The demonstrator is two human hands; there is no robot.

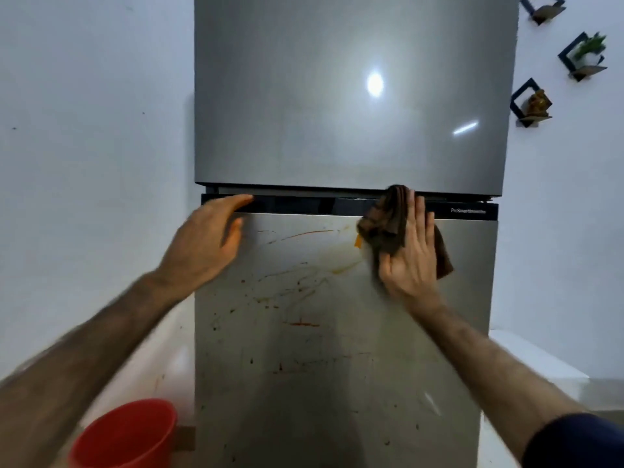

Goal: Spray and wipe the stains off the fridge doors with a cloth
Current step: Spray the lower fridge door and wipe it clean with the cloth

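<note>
Nearest the camera, at the lower left, a red bucket point(126, 434) sits on the floor beside the fridge, and a dark sleeve point(574, 440) shows on the right arm at the lower right. Farther out, the lower fridge door point(320, 383) carries red and orange stains point(300, 323) streaked and spotted across its steel face. On its upper right part, the right hand point(410, 255) lies flat with fingers straight and spread, pressing a brown cloth point(386, 226) against the door; the cloth bunches out to the left of the fingers and above the fingertips (reaching the dark strip at the door's top), with one corner showing to the right of the palm. The left hand point(209, 238) is open, fingers relaxed, its fingertips at the dark strip point(290, 206) near the door's upper left corner. Beyond, the upper fridge door point(337, 96) shines with reflected light, and small wall shelves point(582, 59) hang on the white wall to the right.
</note>
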